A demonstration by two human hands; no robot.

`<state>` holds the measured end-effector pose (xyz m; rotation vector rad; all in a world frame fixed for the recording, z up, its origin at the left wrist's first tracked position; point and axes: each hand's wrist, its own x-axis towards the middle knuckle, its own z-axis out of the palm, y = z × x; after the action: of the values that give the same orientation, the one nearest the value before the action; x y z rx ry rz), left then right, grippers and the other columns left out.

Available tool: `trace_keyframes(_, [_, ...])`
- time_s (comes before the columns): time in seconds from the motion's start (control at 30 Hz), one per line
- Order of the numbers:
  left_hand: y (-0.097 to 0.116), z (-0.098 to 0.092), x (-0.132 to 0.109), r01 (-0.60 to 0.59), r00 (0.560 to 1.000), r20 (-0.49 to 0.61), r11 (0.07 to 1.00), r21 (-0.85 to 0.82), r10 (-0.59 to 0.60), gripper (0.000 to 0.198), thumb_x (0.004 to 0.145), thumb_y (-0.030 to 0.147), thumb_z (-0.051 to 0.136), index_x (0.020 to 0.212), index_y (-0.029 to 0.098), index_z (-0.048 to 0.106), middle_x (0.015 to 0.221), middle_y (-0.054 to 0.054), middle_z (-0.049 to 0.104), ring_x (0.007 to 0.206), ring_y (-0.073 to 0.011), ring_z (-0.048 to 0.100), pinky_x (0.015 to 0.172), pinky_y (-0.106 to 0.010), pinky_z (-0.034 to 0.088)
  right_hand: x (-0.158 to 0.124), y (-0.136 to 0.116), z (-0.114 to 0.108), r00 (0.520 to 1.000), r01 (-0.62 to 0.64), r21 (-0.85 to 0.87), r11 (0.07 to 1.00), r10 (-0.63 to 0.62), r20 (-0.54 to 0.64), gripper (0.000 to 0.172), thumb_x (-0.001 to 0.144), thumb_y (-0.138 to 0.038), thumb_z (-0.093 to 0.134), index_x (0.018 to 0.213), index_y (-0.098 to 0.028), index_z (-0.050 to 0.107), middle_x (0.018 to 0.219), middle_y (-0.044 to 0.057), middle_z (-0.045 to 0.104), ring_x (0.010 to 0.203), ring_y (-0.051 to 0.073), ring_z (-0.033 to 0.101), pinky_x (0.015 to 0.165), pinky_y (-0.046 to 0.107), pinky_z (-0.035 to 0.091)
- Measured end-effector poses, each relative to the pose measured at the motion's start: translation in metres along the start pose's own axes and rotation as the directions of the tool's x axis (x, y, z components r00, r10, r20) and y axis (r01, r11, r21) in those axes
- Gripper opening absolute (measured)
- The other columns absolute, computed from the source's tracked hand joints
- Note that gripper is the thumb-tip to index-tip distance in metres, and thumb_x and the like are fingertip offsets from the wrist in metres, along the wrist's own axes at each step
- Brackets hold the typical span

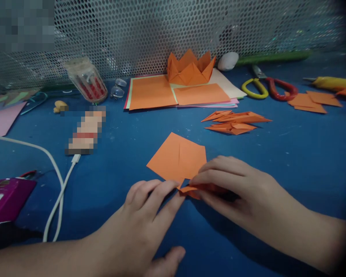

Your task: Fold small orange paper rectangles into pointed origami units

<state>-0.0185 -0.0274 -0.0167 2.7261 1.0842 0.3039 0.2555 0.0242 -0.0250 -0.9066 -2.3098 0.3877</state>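
Observation:
My right hand point(236, 188) pinches a small piece of folded orange paper point(192, 189) low over the blue table. Its thumb and fingers hide most of the piece. Two stretched fingers of my left hand point(150, 215) meet at the narrow tip of that paper, one on each side, while the left thumb stands apart below. Just beyond my fingertips lies a creased orange sheet point(173, 157), partly covered by the right hand. Farther back, several folded orange paper pieces point(236, 122) rest in a small group.
An orange paper crown point(190, 69) stands on stacked coloured sheets point(150, 92). To the right are scissors point(281, 89), orange paper squares point(314, 102) and a yellow-handled tool point(334, 83). A jar point(88, 80), a white cable point(56, 169) and a purple object point(13, 200) lie left.

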Motion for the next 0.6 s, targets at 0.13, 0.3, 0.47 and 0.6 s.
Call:
trace_keyframes(0.13, [-0.003, -0.005, 0.002, -0.031, 0.999, 0.026, 0.999, -0.02, 0.032, 0.064, 0.116, 0.05, 0.064, 0.168, 0.013, 0.059, 0.161, -0.018, 0.07, 0.146, -0.0348, 0.061, 0.128, -0.047, 0.051, 0.008, -0.013, -0.012, 0.98, -0.191, 0.225, 0.955, 0.174, 0.094, 0.02, 0.108, -0.019, 0.065, 0.1, -0.026, 0.082, 0.081, -0.001, 0.08, 0.059, 0.013, 0.071, 0.052, 0.022, 0.057])
trace_keyframes(0.3, [-0.003, -0.004, 0.003, -0.091, 0.996, 0.003, 0.996, -0.015, 0.091, 0.055, 0.122, 0.044, 0.056, 0.167, 0.013, 0.06, 0.154, -0.013, 0.078, 0.137, -0.0318, 0.068, 0.123, -0.044, 0.052, 0.007, -0.012, -0.012, 0.892, -0.449, 0.362, 0.817, 0.383, 0.242, 0.019, 0.104, -0.03, 0.067, 0.106, -0.028, 0.086, 0.076, 0.001, 0.083, 0.052, 0.017, 0.073, 0.044, 0.024, 0.056])
trace_keyframes(0.47, [-0.005, -0.009, 0.005, -0.137, 0.99, 0.042, 0.991, 0.01, 0.136, 0.052, 0.126, 0.042, 0.046, 0.168, 0.013, 0.059, 0.168, -0.008, 0.071, 0.139, -0.0282, 0.068, 0.122, -0.04, 0.048, 0.007, -0.001, -0.014, 0.865, -0.498, 0.376, 0.781, 0.417, 0.279, 0.025, 0.104, -0.027, 0.065, 0.115, -0.027, 0.087, 0.077, 0.003, 0.085, 0.056, 0.022, 0.078, 0.046, 0.027, 0.06])
trace_keyframes(0.6, [-0.005, -0.011, 0.005, -0.122, 0.991, 0.062, 0.992, 0.028, 0.12, 0.052, 0.129, 0.047, 0.041, 0.168, 0.019, 0.06, 0.172, -0.002, 0.067, 0.141, -0.0271, 0.065, 0.123, -0.04, 0.043, 0.014, 0.003, -0.021, 0.917, -0.383, 0.239, 0.892, 0.337, 0.213, 0.019, 0.1, -0.029, 0.068, 0.1, -0.026, 0.087, 0.076, 0.002, 0.085, 0.055, 0.018, 0.074, 0.047, 0.026, 0.057])
